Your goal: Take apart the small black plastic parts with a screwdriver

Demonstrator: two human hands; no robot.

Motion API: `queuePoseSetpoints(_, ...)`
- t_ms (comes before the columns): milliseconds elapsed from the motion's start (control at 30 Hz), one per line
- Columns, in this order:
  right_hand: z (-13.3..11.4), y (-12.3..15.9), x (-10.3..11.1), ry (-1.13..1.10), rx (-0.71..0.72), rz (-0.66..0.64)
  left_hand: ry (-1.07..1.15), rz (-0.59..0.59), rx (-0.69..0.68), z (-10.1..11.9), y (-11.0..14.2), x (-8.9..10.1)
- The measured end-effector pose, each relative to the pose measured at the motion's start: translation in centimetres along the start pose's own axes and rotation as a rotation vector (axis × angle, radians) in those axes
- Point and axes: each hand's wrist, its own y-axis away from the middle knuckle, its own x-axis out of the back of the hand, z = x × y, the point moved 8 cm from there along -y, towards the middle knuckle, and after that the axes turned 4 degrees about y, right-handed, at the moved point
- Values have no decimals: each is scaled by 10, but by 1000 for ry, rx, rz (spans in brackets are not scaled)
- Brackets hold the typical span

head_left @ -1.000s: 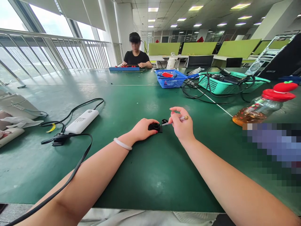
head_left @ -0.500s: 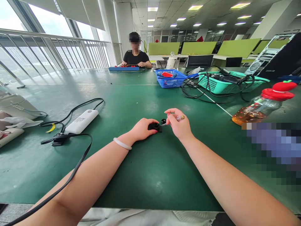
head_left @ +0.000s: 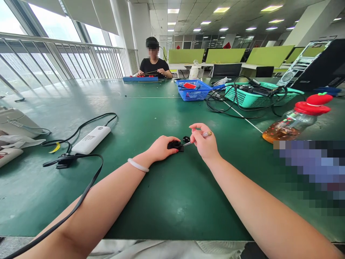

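My left hand [head_left: 163,148] grips a small black part [head_left: 175,145] against the green tabletop [head_left: 172,194], thumb on the near side and fingers over the far side. Its full shape is hidden by the fingers. In my right hand [head_left: 205,143] is a slim screwdriver [head_left: 208,133], its pale brown end sticking out past the fingers. The metal shaft points left, and its tip meets or nearly meets the black part. A round, glossy black piece [head_left: 186,139] lies just beyond the shaft.
A white power bank [head_left: 91,139] with a black cable lies on the left. Farther back stand a blue basket [head_left: 194,94] and a green basket [head_left: 249,101] with tangled cables. A red-lidded jar [head_left: 288,126] tilts at the right. Across the table sits a person [head_left: 153,66].
The view has shifted slightly. My hands keep nearly the same hold on the black part and the screwdriver. Across the table, the other person's hand has risen a little.
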Motion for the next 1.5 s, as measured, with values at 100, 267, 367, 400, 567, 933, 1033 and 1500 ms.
queuePoseSetpoints(100, -10, 5, -8, 112, 59, -63, 28, -7, -17, 0, 0, -1)
queuePoseSetpoints(267, -31, 22, -34, 429, 294, -271, 22, 19, -61, 1, -1, -1)
queuePoseSetpoints(367, -36, 34, -50, 545, 425, -430, 3, 2, -93, 3, -2, -2)
queuePoseSetpoints(400, -37, 36, -52, 551, 439, -447, 5, -2, -102, 4, -2, -2)
queuePoseSetpoints(567, -30, 22, -31, 422, 324, -251, 37, 5, -78, 3, -1, -1)
queuePoseSetpoints(933, -33, 20, -9, 14, 230, -68, 16, 0, -55, 4, -1, 0)
queuePoseSetpoints(1033, -37, 25, -18, 107, 270, -140, 15, -14, -64, 6, -1, -1)
queuePoseSetpoints(1500, -36, 22, -34, 319, 312, -259, -14, 5, -95, 6, -1, -2)
